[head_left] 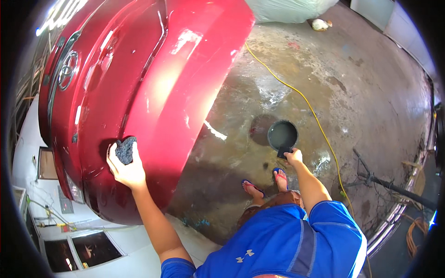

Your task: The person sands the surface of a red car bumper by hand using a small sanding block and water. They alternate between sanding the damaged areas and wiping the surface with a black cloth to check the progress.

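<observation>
On the red car's hood (pixel 153 97), my left hand (pixel 127 169) presses a dark grey, speckled wad (pixel 125 150), a sponge or bunched cloth. Its fingers curl around both sides of the wad, close to the hood's front seam. My right hand (pixel 295 158) grips a small black block (pixel 284 152) at the near rim of a dark round bucket (pixel 283 134). Cloudy greyish liquid shows inside the bucket, which stands on the wet floor. Whether the block touches the rim is hard to tell.
A yellow hose or cord (pixel 306 99) curves across the concrete floor, right of the bucket. Dark metal bars (pixel 389 185) lie at the right. Translucent sheeting (pixel 287 10) covers something at the far side. White panels with windows (pixel 95 250) stand at the lower left.
</observation>
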{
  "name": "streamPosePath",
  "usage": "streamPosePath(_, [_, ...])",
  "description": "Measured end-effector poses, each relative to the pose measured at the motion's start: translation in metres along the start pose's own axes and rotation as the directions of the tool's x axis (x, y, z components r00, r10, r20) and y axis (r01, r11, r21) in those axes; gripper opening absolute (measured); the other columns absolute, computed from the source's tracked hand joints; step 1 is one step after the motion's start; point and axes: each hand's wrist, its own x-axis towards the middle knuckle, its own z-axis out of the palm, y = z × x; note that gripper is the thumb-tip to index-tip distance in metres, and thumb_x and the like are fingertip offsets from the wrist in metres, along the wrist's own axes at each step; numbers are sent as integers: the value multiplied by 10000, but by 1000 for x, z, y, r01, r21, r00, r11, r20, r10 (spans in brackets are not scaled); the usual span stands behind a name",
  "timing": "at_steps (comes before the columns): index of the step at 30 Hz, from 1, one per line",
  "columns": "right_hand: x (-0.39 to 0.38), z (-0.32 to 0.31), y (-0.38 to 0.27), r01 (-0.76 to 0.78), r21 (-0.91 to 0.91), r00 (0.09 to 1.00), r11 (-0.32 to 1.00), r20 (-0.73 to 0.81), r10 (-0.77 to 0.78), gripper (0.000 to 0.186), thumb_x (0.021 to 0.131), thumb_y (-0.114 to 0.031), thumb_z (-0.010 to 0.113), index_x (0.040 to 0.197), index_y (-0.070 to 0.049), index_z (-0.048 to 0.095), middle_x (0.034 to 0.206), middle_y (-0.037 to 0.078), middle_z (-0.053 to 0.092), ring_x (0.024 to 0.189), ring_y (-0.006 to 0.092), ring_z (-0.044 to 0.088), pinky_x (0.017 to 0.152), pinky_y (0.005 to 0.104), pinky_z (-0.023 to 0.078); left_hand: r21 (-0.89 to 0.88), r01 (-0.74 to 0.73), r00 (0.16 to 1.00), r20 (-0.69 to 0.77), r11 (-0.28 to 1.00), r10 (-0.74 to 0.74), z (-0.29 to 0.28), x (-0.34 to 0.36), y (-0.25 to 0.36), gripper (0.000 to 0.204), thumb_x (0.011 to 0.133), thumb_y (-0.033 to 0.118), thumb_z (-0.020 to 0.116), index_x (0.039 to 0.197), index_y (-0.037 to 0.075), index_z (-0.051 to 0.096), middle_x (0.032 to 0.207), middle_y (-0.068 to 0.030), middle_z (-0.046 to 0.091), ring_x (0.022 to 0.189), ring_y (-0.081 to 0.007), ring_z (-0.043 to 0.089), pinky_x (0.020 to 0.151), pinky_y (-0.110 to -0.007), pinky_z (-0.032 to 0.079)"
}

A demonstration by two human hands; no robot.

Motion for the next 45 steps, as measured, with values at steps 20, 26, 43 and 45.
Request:
streamPosePath(20, [15,6,73,108,-91,983,990,-142,-120,410,856,-138,651,1240,-102,791,1136,220,789,1001,376,789,877,464,648,-210,-139,990,-56,968,130,55,19,52,577,805,140,948,1295,20,668,1385,-199,670,1229,-386,679,1028,-465,591])
streamPosePath(26, [22,6,36,-163,4,985,987,-55,163,424,825,-163,727,1230,-39,757,1151,239,778,1061,411,758,931,483,610,-108,-185,973,-162,977,166,60,4,27,552,797,193,972,1252,34,704,1271,-167,734,1067,-322,754,926,-410,652])
streamPosePath(43, [13,25,152,430,-286,900,857,209,-382,447,964,-511,642,885,-84,747,981,196,775,957,390,739,852,482,593,-807,38,927,248,589,280,59,-98,126,485,983,305,760,1212,-94,606,1150,-262,726,1037,-351,731,948,-440,586])
streamPosePath(45, [-52,10,136,226,-364,974,904,116,-197,449,1001,-527,632,1154,-130,776,1092,177,790,1022,323,758,918,433,602,-740,236,827,493,630,269,54,-143,178,429,973,323,764,1165,-42,649,955,-209,721,846,-396,700,800,-475,568])
